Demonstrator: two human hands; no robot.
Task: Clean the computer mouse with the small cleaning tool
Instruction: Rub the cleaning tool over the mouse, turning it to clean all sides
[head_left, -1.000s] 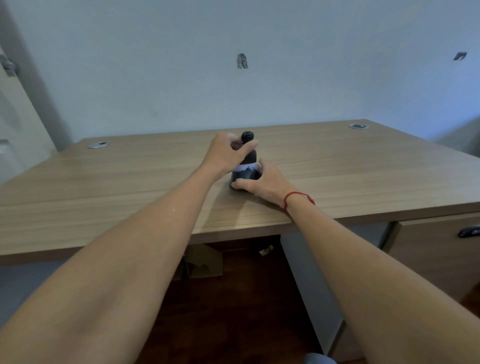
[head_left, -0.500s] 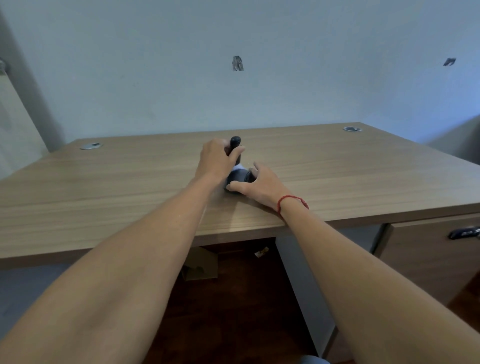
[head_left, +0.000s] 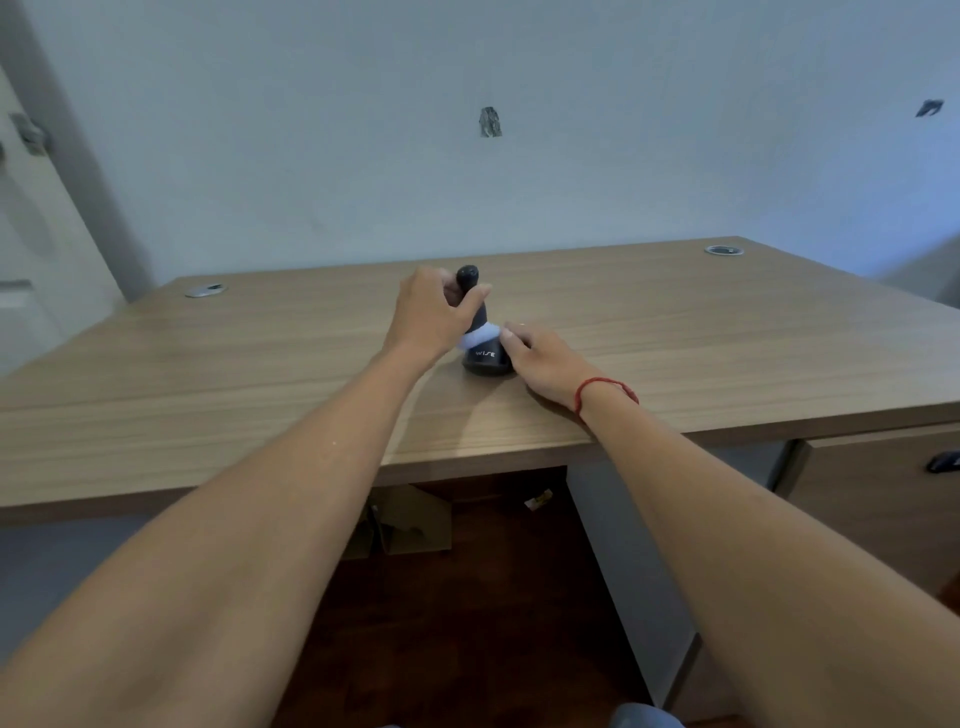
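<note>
Mouse (head_left: 485, 357): black, mid-frame on the desk (head_left: 260, 374); right hand (head_left: 540, 358) pressed against its side
Tool (head_left: 470, 299): left hand (head_left: 431, 312) clamped round handle; white head on mouse
Advice: brace mouse; short, light strokes

Hands: two, left hand (head_left: 431, 312) and right hand (head_left: 540, 358)
Computer mouse (head_left: 485, 358): one
Cleaning tool (head_left: 470, 291): one
Desk (head_left: 260, 374): one
Cable grommets: two (head_left: 205, 290) (head_left: 723, 250)
Red wrist cord (head_left: 602, 389): one
Wall marks: two (head_left: 490, 122) (head_left: 929, 107)
</note>
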